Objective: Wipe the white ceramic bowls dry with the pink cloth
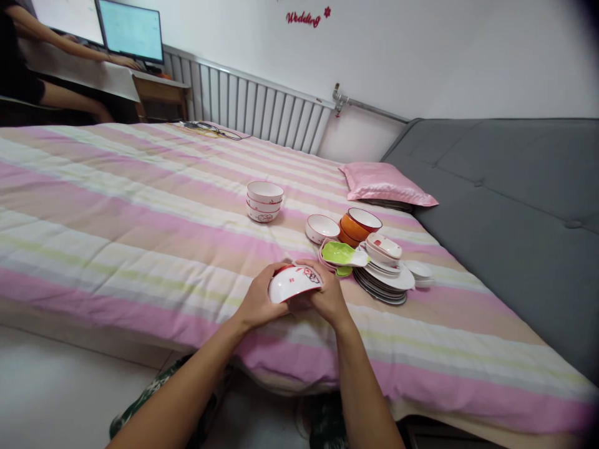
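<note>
Both my hands grip a white bowl (291, 285) with a red printed pattern, tilted on its side above the near edge of the bed. My left hand (259, 299) wraps its left side; my right hand (328, 296) holds the right side. Beyond them stands a stack of several white bowls (264, 202) with red rims. A single similar bowl (322, 229) sits to the right, beside orange bowls (352, 227). Close to my right hand lie a green leaf-shaped dish (339, 252) and a pile of plates (381, 287) topped by small white dishes (384, 246).
A striped bedspread (140, 224) covers the bed. More white bowls (420, 272) stand right of the plates, near the grey headboard (505, 187). A pink pillow (388, 183) and some cables (210, 130) lie farther back. At upper left a person's arm (70, 45) reaches across a desk with monitors (131, 31).
</note>
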`<state>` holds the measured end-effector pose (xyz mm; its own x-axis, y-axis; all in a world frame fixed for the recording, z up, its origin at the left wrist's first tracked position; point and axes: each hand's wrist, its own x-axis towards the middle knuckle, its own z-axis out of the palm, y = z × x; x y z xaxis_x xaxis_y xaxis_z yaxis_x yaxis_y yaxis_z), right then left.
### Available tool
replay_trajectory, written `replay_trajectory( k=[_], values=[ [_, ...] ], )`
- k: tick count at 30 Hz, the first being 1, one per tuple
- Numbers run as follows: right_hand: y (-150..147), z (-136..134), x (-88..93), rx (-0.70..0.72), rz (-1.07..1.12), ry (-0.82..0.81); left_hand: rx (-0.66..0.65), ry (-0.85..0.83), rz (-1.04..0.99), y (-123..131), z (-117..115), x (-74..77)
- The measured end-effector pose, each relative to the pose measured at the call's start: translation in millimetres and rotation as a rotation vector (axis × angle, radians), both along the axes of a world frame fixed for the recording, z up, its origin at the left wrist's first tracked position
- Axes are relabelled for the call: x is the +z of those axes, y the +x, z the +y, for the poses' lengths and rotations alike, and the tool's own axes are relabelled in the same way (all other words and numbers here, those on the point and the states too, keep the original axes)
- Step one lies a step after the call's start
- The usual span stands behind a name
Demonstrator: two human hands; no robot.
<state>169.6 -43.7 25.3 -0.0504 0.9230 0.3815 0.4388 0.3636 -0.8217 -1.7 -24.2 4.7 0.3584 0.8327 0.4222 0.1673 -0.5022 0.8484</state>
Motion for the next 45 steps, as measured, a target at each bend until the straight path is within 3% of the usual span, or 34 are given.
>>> replay_trajectory(
  k=[16,25,39,45],
  values=[
    [5,1,-3.8,-0.090,-0.054,-0.107,0.021,0.006,0.043,-1,0,-0.4],
    [-2,-5,4.4,-0.054,-0.131,-0.010,-0.006,0.004,0.001,-3,-2,4.5],
    [-37,-27,21.6,-0.144,-0.679,0.218,0.023,0.025,0.071,-1,-4,2.6],
    [-36,-26,24.9,-0.108,-0.712,0.223,0.056,0.008,0.102,0,-4,2.3]
  ],
)
